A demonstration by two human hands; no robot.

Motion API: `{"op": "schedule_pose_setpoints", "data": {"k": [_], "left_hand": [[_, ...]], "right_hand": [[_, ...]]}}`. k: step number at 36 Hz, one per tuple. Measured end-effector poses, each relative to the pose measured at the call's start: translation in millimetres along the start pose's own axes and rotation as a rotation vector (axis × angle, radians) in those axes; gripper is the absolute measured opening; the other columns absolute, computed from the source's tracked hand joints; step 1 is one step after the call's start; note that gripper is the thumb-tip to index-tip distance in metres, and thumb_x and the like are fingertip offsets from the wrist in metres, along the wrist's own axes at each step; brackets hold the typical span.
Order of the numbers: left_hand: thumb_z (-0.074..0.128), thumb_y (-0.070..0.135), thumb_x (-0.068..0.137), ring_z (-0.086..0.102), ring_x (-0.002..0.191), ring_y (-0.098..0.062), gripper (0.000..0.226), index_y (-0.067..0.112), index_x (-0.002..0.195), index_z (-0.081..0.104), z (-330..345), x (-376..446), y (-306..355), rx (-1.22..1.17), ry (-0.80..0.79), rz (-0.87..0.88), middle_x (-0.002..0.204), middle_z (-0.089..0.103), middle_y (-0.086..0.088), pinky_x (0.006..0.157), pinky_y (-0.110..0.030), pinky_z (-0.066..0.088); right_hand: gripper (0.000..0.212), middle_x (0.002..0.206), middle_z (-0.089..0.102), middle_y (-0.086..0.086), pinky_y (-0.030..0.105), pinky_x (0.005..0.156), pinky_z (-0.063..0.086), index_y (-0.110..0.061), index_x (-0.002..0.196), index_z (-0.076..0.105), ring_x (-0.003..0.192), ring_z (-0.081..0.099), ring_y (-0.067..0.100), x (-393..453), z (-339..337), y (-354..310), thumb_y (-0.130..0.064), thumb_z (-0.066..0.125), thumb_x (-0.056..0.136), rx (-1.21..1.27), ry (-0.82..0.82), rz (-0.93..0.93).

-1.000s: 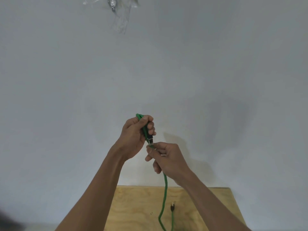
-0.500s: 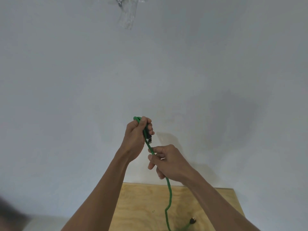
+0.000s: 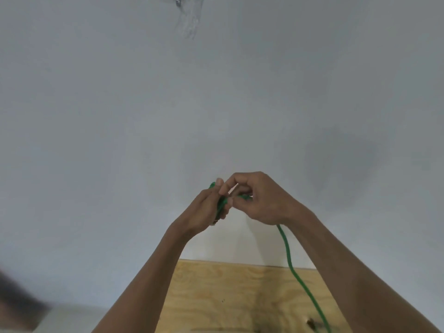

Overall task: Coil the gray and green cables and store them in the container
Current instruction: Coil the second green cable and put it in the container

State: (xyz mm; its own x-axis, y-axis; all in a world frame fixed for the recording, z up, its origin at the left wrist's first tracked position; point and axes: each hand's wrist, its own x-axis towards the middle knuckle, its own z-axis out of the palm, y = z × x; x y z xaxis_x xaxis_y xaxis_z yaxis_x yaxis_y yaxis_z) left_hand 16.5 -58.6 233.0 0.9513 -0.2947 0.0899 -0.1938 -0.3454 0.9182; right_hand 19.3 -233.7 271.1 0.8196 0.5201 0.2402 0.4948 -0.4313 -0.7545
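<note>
Both hands are raised in front of a pale wall. My left hand (image 3: 204, 210) is closed around a small bundle of the green cable (image 3: 288, 255), with green showing above its thumb and between the fingers. My right hand (image 3: 262, 200) pinches the same cable right beside the left hand's fingertips. From under the right palm the cable hangs down and to the right, over the wooden table, and leaves the view at the bottom. A dark plug end (image 3: 311, 323) lies blurred on the wood. The gray cable and the container are out of view.
A light plywood table (image 3: 216, 296) fills the bottom centre, its far edge against the wall. Clear tape or plastic (image 3: 188, 18) is stuck high on the wall. A dark blurred shape (image 3: 16, 306) sits at the lower left edge.
My right hand has risen from below the left hand to level with it, carrying the cable up and over. The hanging length has swung to the right.
</note>
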Motion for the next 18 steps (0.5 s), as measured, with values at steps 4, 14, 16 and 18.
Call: {"op": "schedule_pose_setpoints", "data": {"k": [4, 14, 16, 18], "left_hand": [[0.012, 0.061, 0.101, 0.051, 0.069, -0.022, 0.073, 0.007, 0.080, 0.057, 6, -7, 9, -0.103, -0.044, -0.051, 0.071, 0.057, -0.010, 0.070, -0.041, 0.043], [0.042, 0.042, 0.104, 0.046, 0.061, -0.023, 0.044, 0.008, 0.081, 0.058, 17, -20, 22, -0.653, -0.156, -0.106, 0.066, 0.047, -0.007, 0.067, -0.035, 0.047], [0.047, 0.037, 0.099, 0.048, 0.062, -0.023, 0.035, 0.008, 0.082, 0.059, 18, -20, 29, -0.700, -0.179, -0.067, 0.067, 0.048, -0.008, 0.067, -0.033, 0.049], [0.048, 0.032, 0.098, 0.049, 0.062, -0.023, 0.031, 0.007, 0.084, 0.059, 20, -19, 36, -0.732, -0.209, -0.028, 0.068, 0.049, -0.008, 0.068, -0.034, 0.050]], "right_hand": [[0.015, 0.081, 0.075, -0.006, 0.028, 0.070, 0.056, -0.026, 0.085, 0.066, 0.073, 0.071, 0.011, 6, -9, -1, -0.014, 0.075, 0.084, 0.006, 0.101, -0.050], [0.012, 0.076, 0.072, 0.001, 0.020, 0.062, 0.047, -0.002, 0.086, 0.074, 0.068, 0.064, 0.011, 7, -7, 23, -0.011, 0.079, 0.079, 0.414, 0.260, -0.028], [0.022, 0.083, 0.074, 0.008, 0.031, 0.062, 0.047, -0.005, 0.095, 0.076, 0.072, 0.061, 0.018, 5, -2, 28, -0.022, 0.075, 0.081, 0.482, 0.312, -0.002], [0.029, 0.083, 0.074, 0.012, 0.040, 0.065, 0.053, 0.000, 0.107, 0.073, 0.075, 0.065, 0.023, 0, 4, 30, -0.020, 0.067, 0.088, 0.556, 0.303, 0.023]]}}
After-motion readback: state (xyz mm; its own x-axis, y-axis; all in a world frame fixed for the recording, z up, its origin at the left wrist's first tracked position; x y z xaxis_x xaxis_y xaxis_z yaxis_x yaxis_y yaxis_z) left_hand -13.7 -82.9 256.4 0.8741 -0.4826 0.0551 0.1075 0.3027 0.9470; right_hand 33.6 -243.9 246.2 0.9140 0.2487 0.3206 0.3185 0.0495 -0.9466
